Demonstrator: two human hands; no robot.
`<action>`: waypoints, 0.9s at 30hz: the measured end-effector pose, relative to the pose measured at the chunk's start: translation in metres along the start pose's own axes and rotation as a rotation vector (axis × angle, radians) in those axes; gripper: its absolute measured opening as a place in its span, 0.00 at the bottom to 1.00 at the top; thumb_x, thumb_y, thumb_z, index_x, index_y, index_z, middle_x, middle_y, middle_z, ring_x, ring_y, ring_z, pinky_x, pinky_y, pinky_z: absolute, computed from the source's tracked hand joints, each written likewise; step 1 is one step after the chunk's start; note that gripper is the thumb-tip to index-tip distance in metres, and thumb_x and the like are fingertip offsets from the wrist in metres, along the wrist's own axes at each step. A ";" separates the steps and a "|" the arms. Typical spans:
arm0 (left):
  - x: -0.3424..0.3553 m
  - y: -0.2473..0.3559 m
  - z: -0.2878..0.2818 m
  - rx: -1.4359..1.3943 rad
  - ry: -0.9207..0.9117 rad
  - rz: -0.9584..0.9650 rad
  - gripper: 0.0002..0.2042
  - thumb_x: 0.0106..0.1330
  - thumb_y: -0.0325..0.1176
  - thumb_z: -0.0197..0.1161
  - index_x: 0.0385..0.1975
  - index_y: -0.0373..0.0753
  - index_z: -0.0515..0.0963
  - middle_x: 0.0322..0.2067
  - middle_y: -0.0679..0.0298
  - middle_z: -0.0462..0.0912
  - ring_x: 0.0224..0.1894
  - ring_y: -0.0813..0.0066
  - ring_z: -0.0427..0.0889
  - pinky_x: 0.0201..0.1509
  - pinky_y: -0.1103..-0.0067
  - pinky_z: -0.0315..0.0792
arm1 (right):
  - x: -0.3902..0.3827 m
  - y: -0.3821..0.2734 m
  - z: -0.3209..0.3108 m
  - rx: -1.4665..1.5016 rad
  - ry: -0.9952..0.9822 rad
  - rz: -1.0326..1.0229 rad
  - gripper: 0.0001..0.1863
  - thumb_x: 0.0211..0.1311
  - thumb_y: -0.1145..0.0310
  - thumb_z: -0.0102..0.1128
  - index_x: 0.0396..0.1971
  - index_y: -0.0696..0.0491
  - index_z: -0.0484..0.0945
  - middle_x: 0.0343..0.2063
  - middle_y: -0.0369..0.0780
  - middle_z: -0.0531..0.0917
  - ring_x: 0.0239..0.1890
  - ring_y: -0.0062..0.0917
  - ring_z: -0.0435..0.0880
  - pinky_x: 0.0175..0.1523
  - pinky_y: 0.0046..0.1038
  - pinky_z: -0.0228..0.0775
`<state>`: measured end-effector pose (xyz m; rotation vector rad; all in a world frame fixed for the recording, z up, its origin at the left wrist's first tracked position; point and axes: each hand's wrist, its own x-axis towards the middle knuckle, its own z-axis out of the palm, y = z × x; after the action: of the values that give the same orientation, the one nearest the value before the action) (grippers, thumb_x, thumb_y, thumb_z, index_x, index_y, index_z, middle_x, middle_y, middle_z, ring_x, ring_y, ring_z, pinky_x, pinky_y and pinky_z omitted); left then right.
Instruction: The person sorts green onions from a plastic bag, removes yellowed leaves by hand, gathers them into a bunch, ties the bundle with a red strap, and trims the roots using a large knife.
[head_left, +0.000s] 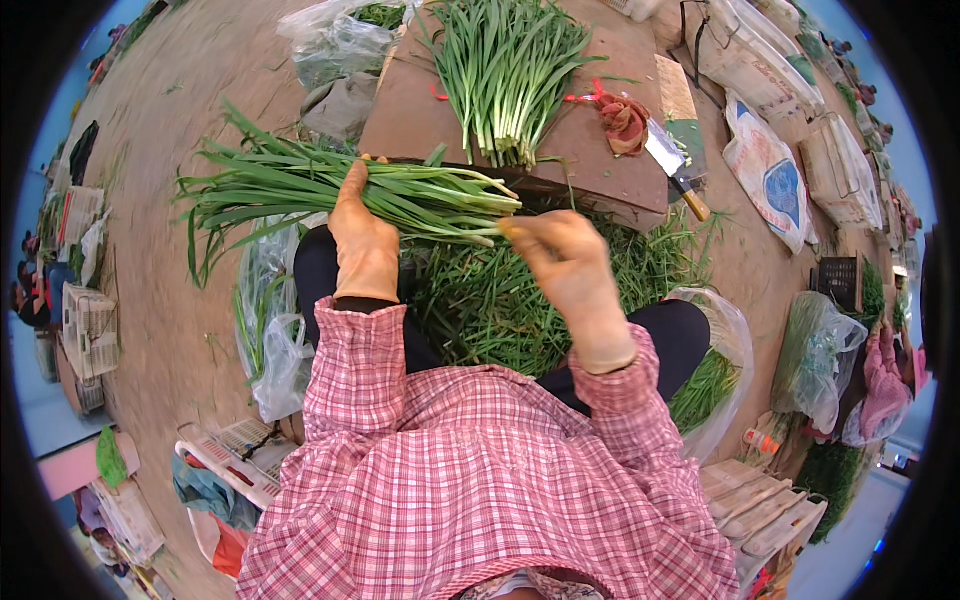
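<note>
- Loose greens [480,310] lie heaped below the near edge of the table [592,178].
- The left hand [362,235] has its fingers closed around a held bunch [430,206] at that edge.
- The right hand [568,262] curls its fingers at the stem ends; blurred, I can't tell if they grip.
- A second bunch [510,72] lies mid-table, red cloth [622,122] and knife [664,150] at the table's right.

A pinkish-red and white plaid shirt [470,480] with long sleeves [355,365], a dark inner cuff [365,304] showing at the left, and dark trousers [677,335].
</note>
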<state>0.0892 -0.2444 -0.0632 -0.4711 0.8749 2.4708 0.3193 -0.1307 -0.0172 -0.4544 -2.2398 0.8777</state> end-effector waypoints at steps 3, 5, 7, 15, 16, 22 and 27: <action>-0.018 -0.014 0.013 0.047 0.030 0.027 0.10 0.63 0.21 0.63 0.44 0.32 0.78 0.42 0.57 0.82 0.42 0.62 0.83 0.50 0.66 0.80 | 0.008 0.015 0.030 -0.320 -0.024 -0.029 0.07 0.50 0.67 0.72 0.29 0.51 0.87 0.26 0.40 0.84 0.31 0.35 0.82 0.36 0.35 0.72; -0.023 -0.019 0.014 0.052 0.040 0.008 0.12 0.61 0.19 0.65 0.45 0.32 0.77 0.42 0.58 0.82 0.40 0.61 0.84 0.48 0.65 0.82 | 0.012 0.015 0.030 -0.413 0.022 -0.057 0.08 0.49 0.62 0.71 0.26 0.49 0.85 0.23 0.39 0.83 0.28 0.35 0.82 0.33 0.36 0.72; -0.022 -0.021 0.010 0.018 0.036 -0.021 0.13 0.60 0.18 0.65 0.45 0.32 0.77 0.41 0.59 0.82 0.40 0.61 0.85 0.48 0.65 0.82 | 0.014 0.015 0.035 -0.452 0.046 -0.082 0.09 0.48 0.60 0.71 0.24 0.48 0.85 0.21 0.38 0.83 0.26 0.35 0.83 0.31 0.36 0.73; -0.016 -0.013 0.007 0.057 0.093 -0.011 0.09 0.67 0.28 0.60 0.44 0.35 0.79 0.43 0.56 0.83 0.44 0.61 0.83 0.54 0.64 0.78 | -0.002 0.045 0.021 -0.367 0.174 0.005 0.08 0.52 0.64 0.68 0.19 0.48 0.80 0.18 0.39 0.81 0.22 0.35 0.82 0.29 0.37 0.73; -0.015 -0.006 0.008 0.052 0.085 -0.008 0.09 0.67 0.28 0.60 0.44 0.35 0.79 0.43 0.56 0.83 0.44 0.61 0.83 0.54 0.64 0.78 | -0.012 0.060 0.007 -0.476 0.120 0.079 0.08 0.52 0.65 0.67 0.19 0.48 0.80 0.18 0.39 0.81 0.22 0.36 0.82 0.29 0.37 0.73; 0.003 -0.007 -0.001 0.044 0.033 0.102 0.10 0.66 0.28 0.61 0.44 0.34 0.78 0.42 0.57 0.83 0.44 0.62 0.83 0.54 0.65 0.78 | -0.021 0.044 -0.011 -0.321 0.054 0.183 0.09 0.52 0.63 0.72 0.33 0.50 0.88 0.26 0.41 0.85 0.29 0.35 0.84 0.35 0.35 0.76; -0.022 -0.032 0.010 0.138 -0.025 0.100 0.10 0.65 0.27 0.62 0.44 0.34 0.80 0.42 0.58 0.83 0.44 0.63 0.84 0.54 0.66 0.79 | 0.020 -0.002 0.055 -0.255 -0.039 -0.111 0.10 0.48 0.60 0.72 0.23 0.51 0.85 0.21 0.40 0.82 0.27 0.37 0.83 0.33 0.39 0.75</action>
<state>0.1228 -0.2230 -0.0609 -0.3556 1.0745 2.4789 0.2665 -0.1470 -0.0365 -0.4263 -2.3988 0.5506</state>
